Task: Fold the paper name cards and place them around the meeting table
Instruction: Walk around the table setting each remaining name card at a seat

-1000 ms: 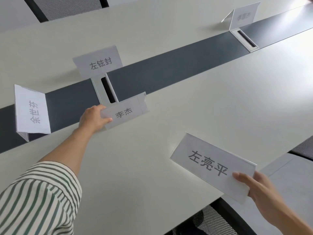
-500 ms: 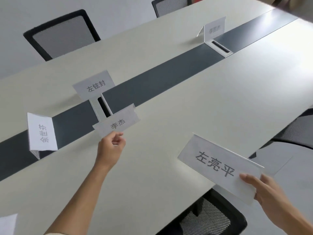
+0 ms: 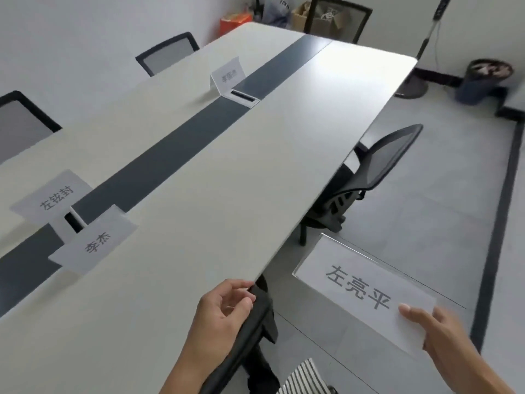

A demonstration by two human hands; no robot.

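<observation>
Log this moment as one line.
left hand: empty, loosely curled, by table edge | right hand: holds 左亮平 card beyond the table | on table: 李杰 card, 左铉封 card, far card

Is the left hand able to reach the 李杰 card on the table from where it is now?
Probably yes. The left hand holds nothing, and only bare table top lies between it and the 李杰 card. Nothing stands in the way.

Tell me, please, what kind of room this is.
Most likely an office meeting room. There is a long white table with a dark centre strip and a cable port. Mesh office chairs stand along its sides, and folded name cards stand on it.
</observation>
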